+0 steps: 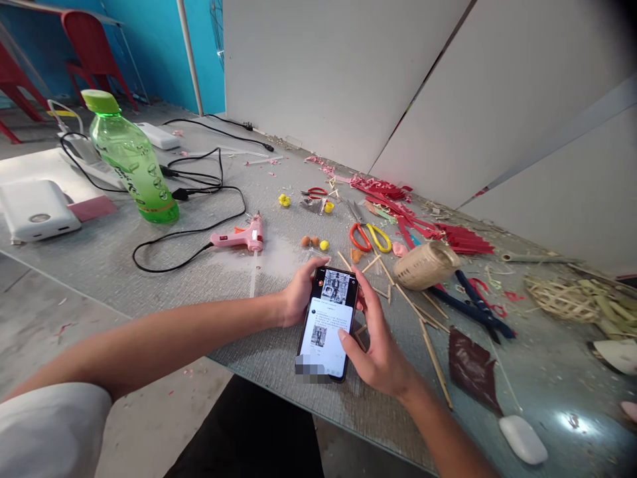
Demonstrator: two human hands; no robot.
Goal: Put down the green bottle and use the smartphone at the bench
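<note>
Green bottle (pixel 135 166) near power bank (pixel 42 209); red chair (pixel 88 41) behind.

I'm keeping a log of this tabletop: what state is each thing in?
Phone: screen lit, held by left hand and right hand
Bottle: standing, cap on
Glue gun: lying on its side
Scissors: lying flat
Pliers: handles spread apart
Twine roll: on its side
</note>
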